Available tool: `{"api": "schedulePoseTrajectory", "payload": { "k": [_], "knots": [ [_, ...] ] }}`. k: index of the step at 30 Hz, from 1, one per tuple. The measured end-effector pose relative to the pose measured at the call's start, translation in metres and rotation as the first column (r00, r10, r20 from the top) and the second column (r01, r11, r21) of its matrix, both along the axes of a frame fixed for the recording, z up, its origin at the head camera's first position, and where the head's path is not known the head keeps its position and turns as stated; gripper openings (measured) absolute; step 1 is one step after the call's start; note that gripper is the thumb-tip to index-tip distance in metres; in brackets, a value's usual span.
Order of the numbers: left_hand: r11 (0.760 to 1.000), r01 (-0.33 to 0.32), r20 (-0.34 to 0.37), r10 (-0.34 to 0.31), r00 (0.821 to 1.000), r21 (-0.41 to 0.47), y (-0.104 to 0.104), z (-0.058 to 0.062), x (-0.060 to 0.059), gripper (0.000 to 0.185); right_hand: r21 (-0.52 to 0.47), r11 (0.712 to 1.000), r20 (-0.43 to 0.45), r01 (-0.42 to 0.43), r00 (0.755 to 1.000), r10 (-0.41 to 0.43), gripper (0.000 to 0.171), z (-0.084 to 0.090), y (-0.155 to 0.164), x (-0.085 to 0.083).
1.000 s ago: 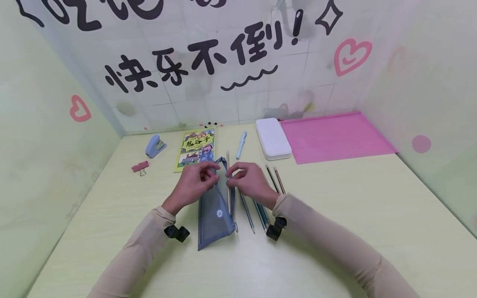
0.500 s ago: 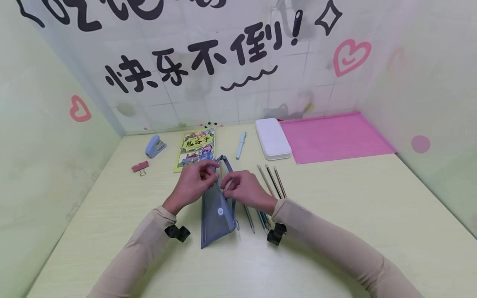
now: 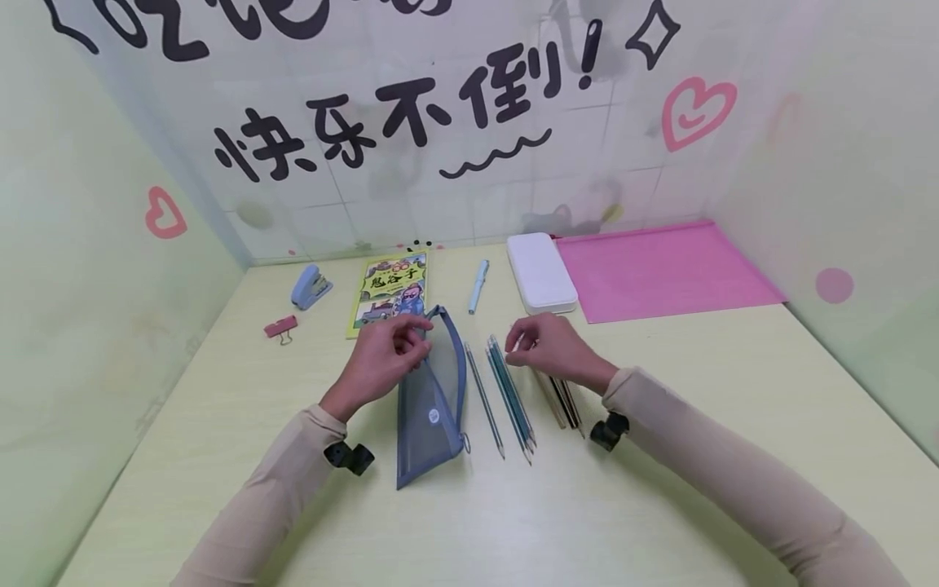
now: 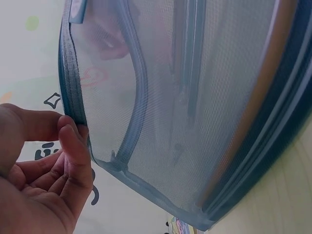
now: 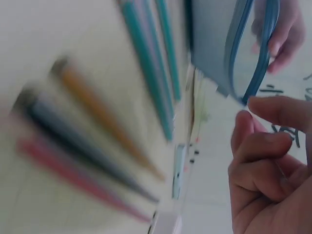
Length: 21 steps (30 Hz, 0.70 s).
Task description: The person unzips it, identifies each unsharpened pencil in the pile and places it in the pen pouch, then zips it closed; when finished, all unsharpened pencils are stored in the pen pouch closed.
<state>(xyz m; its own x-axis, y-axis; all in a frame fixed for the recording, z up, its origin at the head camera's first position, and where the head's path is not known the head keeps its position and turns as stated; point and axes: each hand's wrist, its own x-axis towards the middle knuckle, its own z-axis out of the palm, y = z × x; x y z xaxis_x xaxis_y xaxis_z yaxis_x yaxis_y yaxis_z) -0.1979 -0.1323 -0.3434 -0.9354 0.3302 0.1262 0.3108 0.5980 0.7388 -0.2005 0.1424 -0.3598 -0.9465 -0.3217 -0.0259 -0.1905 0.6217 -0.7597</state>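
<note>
My left hand (image 3: pixel 381 359) pinches the top edge of a blue-grey mesh zipper pouch (image 3: pixel 425 428), which stands with its mouth gaping toward the right. In the left wrist view a brown pencil (image 4: pixel 248 114) shows through the mesh, along the pouch's bottom. My right hand (image 3: pixel 553 346) hovers over the pencils to the right, fingers loosely curled, nothing between them. A lone teal pencil (image 3: pixel 484 399) lies beside the pouch, and a bunch of teal pencils (image 3: pixel 512 395) just right of it. Farther right, several gold, black and brown pencils (image 3: pixel 561 399) lie partly under my right hand.
Behind the pouch lies a yellow comic-style booklet (image 3: pixel 389 285). A blue stapler (image 3: pixel 311 287) and a red binder clip (image 3: pixel 281 328) sit at the left. Toward the back are a light-blue pen (image 3: pixel 478 287), a white case (image 3: pixel 541 273) and a pink sheet (image 3: pixel 675 273).
A pencil in my right hand went into the pouch and was let go. My right hand then moved right, over the other pencils. My left hand keeps its pinch on the pouch.
</note>
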Motion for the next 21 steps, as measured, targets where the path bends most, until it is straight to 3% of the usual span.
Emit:
{"api": "schedulePoseTrajectory", "payload": {
  "k": [6, 12, 21],
  "knots": [
    [1.0, -0.001, 0.011, 0.001, 1.0, -0.011, 0.001, 0.002, 0.0, 0.025, 0.141, 0.986, -0.014, -0.09, 0.996, 0.093, 0.004, -0.007, 0.028, -0.008],
    [1.0, -0.007, 0.026, 0.007, 1.0, -0.026, 0.0, 0.003, 0.0, 0.026, 0.236, 0.96, -0.007, -0.149, 0.988, 0.155, 0.002, -0.016, 0.034, -0.013],
    [1.0, 0.01, 0.023, -0.009, 1.0, -0.021, 0.002, 0.003, 0.0, 0.026, 0.396, 0.908, 0.017, -0.133, 0.99, 0.137, 0.013, -0.017, 0.014, -0.007]
  ]
}}
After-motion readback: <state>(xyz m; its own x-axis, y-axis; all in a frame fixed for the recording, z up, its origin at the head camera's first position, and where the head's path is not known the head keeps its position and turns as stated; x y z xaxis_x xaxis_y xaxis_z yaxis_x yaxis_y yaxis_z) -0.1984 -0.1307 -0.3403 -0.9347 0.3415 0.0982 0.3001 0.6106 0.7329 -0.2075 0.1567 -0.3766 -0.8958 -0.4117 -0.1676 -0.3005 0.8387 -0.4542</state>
